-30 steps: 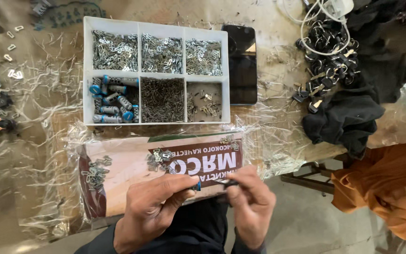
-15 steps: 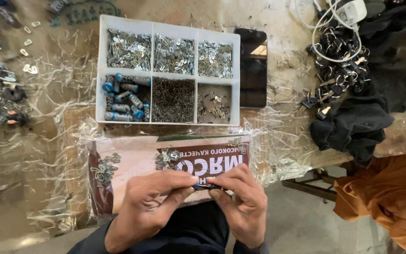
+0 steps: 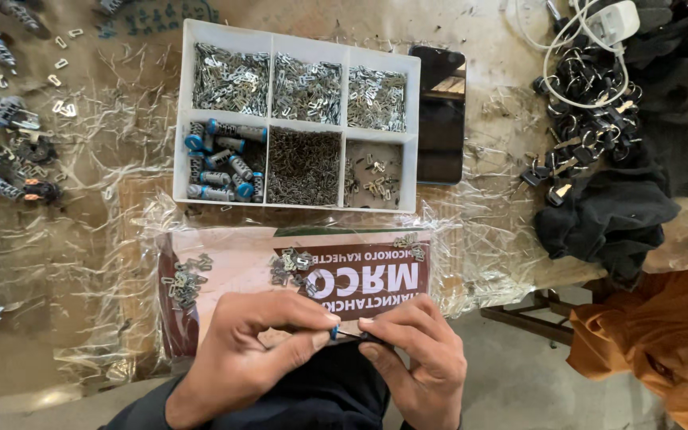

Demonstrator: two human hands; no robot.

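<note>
My left hand [image 3: 252,350] and my right hand [image 3: 416,354] meet at the bottom of the head view, fingertips pinched together on a small blue and dark cylinder part [image 3: 344,332]. Most of the part is hidden by my fingers. The hands hover over the near edge of a printed cardboard sheet [image 3: 224,263] under clear plastic. Small heaps of metal clips [image 3: 291,265] lie on the sheet just beyond my fingers. Behind it stands a white six-compartment tray [image 3: 181,103] with metal bits and blue-tipped cylinders [image 3: 224,159].
A black phone [image 3: 441,111] lies right of the tray. Keys and lock parts [image 3: 583,103] sit on black cloth [image 3: 611,215] at the right with a white cable. More cylinders [image 3: 5,151] are scattered at the left. Orange fabric [image 3: 662,342] hangs at the lower right.
The view has shifted slightly. My hands stay together on the small part, the fingers closing tighter around it.
</note>
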